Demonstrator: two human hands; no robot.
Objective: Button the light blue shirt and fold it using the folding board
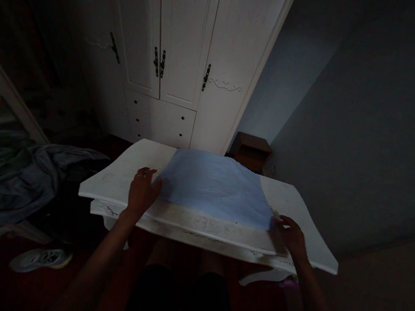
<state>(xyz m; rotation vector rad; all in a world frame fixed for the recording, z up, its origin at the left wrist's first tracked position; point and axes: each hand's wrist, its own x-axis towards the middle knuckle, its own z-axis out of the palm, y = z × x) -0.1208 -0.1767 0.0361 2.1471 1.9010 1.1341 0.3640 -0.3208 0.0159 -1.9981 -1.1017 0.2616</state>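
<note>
A light blue cloth lies spread over the middle of a white table, with its far edge reaching the table's back. Beside the cloth's left edge is my left hand, fingers apart and a ring on one of them; the thumb is close to the fabric. My right hand pinches the near right corner of the cloth between thumb and fingers. A small pale bit shows at that corner, too dim to make out.
Behind the table stands a white wardrobe with dark handles and drawers. A brown nightstand is at the back right, by a grey wall. Rumpled clothes lie at the left, above a sneaker on the dark red floor.
</note>
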